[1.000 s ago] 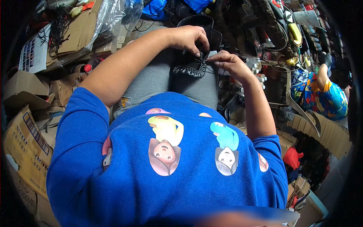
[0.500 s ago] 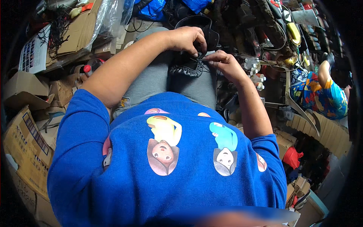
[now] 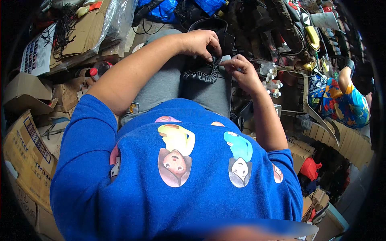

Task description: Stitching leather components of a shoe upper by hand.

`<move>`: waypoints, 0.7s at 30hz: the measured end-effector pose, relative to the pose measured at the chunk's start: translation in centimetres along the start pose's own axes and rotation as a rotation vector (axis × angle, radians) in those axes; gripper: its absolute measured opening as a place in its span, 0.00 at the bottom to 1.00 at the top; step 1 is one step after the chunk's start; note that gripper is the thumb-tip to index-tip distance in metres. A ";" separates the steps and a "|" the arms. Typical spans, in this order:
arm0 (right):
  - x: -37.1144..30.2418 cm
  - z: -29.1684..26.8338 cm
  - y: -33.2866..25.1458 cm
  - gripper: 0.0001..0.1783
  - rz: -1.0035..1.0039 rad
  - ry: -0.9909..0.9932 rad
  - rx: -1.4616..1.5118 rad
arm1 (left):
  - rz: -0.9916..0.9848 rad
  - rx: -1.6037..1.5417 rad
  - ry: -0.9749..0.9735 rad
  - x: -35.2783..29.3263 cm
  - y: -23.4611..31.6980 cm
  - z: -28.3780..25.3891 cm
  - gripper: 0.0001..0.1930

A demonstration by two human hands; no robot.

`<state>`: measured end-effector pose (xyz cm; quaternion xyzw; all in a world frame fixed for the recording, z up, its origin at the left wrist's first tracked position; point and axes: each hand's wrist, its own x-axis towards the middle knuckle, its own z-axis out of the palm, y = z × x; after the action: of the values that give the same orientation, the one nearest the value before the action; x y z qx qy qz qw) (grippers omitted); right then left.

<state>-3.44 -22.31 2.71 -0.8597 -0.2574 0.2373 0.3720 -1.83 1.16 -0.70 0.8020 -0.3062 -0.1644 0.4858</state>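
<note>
Across my lap lies a black leather-like piece [image 3: 201, 76] with a gathered, puckered rim at its near end; it looks like a shoe or boot upper, but the kind is unclear. Its far part is a black curved band [image 3: 213, 23] with small holes near one end. My left hand [image 3: 203, 44] has its fingers closed on the black piece from above. Beside the puckered rim, my right hand [image 3: 243, 72] is held with thumb and index finger pinched together. A thin, pale sliver shows at those fingertips, too small to name.
Cardboard boxes [image 3: 30, 94] and a red-capped bottle [image 3: 93, 72] stand at left. Several small bottles [image 3: 275, 86] are right of my knee. Further right, another person in bright patterned clothing [image 3: 339, 102] sits near a curved metal frame [image 3: 321, 120]. Blue plastic [image 3: 163, 11] lies ahead.
My right hand has shifted slightly, its fingers more curled and drawn in. The left hand keeps its hold on the black piece, and the view has moved a little.
</note>
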 end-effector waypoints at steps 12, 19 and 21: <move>-0.9 0.3 -3.1 0.16 0.017 0.014 -0.290 | 0.039 0.031 0.005 -0.3 -0.8 -0.2 0.17; 0.8 0.1 0.3 0.14 0.082 -0.091 0.139 | 0.010 0.051 -0.043 0.1 -0.7 -0.5 0.18; 1.1 -0.3 0.9 0.13 0.080 -0.124 0.160 | 0.022 0.042 -0.042 0.0 -0.9 -0.4 0.18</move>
<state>-2.16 -22.29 1.94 -0.8206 -0.2256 0.3246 0.4128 -1.27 1.73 -1.25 0.8049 -0.3285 -0.1694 0.4642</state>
